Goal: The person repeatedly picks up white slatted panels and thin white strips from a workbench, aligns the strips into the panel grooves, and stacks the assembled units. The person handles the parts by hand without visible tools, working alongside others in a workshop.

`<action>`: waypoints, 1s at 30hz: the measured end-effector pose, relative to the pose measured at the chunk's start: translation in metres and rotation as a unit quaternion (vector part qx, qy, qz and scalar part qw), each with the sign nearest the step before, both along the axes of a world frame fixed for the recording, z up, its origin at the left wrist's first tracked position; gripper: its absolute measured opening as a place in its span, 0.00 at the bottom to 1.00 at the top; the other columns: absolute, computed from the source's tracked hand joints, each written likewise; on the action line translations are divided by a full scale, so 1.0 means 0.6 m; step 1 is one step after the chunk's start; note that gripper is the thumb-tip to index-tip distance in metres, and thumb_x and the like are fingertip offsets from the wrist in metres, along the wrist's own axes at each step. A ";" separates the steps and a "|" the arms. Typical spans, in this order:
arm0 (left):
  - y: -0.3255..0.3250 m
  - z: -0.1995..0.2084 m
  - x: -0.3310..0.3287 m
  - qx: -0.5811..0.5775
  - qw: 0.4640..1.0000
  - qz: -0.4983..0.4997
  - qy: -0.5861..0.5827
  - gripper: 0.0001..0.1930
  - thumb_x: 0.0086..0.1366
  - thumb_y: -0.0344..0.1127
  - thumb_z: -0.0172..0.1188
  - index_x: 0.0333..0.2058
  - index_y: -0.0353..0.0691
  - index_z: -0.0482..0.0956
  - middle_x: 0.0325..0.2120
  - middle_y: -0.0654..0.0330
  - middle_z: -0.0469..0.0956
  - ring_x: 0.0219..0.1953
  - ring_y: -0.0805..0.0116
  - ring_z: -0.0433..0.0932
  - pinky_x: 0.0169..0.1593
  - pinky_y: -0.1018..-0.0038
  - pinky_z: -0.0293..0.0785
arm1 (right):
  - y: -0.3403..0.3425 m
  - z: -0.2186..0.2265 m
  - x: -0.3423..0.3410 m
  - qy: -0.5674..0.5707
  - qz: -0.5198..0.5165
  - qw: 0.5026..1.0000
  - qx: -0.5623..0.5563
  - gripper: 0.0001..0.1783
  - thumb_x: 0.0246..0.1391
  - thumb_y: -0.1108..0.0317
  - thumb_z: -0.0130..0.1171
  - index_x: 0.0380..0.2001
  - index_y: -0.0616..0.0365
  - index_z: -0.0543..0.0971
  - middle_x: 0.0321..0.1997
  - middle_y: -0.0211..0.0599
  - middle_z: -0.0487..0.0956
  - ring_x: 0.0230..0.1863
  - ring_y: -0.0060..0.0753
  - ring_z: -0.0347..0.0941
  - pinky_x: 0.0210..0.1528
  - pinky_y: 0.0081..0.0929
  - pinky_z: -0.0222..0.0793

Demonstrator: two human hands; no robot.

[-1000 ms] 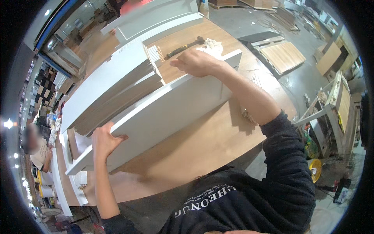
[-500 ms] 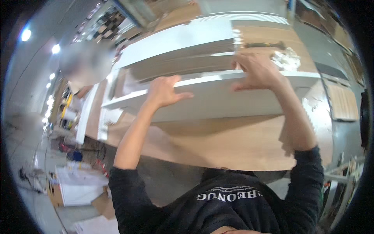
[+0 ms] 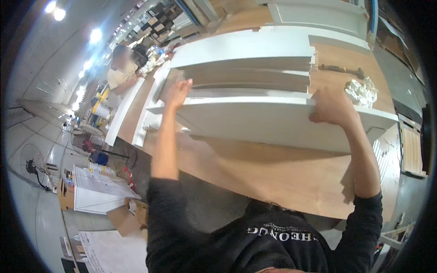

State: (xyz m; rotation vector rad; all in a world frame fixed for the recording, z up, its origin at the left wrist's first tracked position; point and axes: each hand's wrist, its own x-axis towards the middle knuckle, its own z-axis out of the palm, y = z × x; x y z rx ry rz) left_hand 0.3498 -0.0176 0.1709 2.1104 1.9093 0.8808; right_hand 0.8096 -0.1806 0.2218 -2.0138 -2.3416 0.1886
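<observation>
A long white panel [image 3: 255,120] stands on its edge on the wooden worktable, running left to right in front of me. My right hand [image 3: 334,107] grips its top edge near the right part, thumb on the near face and the other fingers partly hidden. Above the panel's left end is my left hand [image 3: 179,94], its fingers loosely extended and holding nothing I can see. Just behind the panel lies a stack of long white boards [image 3: 241,50].
A hammer [image 3: 341,69] and a crumpled white cloth [image 3: 363,92] lie at the table's right. The wooden tabletop [image 3: 273,173] spreads toward me. Another person [image 3: 122,73] works at far left. A standing fan [image 3: 86,143] and white sheets [image 3: 102,189] are on the left floor.
My left hand has moved left along the panel and lifted its fingers. The right hand, spread before, has closed over the top edge. The whole view has shifted.
</observation>
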 end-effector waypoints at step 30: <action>-0.158 0.035 -0.005 0.018 0.952 -0.105 0.286 0.29 0.42 0.66 0.65 0.30 0.44 0.81 0.24 0.52 0.80 0.31 0.51 0.79 0.37 0.60 0.75 | -0.152 -0.185 -0.097 0.291 -0.158 0.773 0.540 0.43 0.46 0.64 0.66 0.64 0.54 0.57 0.68 0.47 0.52 0.70 0.50 0.43 0.70 0.47 0.35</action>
